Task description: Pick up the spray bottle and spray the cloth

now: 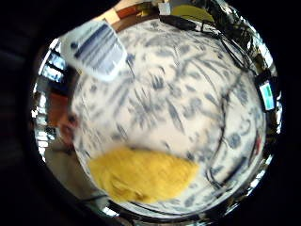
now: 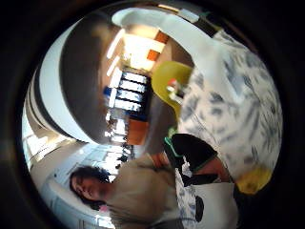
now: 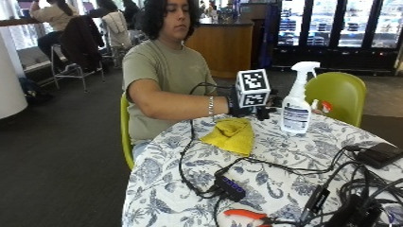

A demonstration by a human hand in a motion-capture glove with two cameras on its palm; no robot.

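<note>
A person sits at a round counter (image 3: 277, 189) covered with a blue floral cloth, the gloved right hand (image 3: 242, 108) raised above it between a crumpled yellow cloth (image 3: 232, 135) and a white spray bottle (image 3: 297, 98). The bottle stands upright just beside the hand, which does not hold it. Black cables (image 3: 207, 170) and orange-handled pliers (image 3: 247, 215) lie nearer the camera.

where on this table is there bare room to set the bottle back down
Bare tablecloth lies between the yellow cloth and the spray bottle, and along the near left edge. The near right side is crowded with cables and black boxes.
</note>
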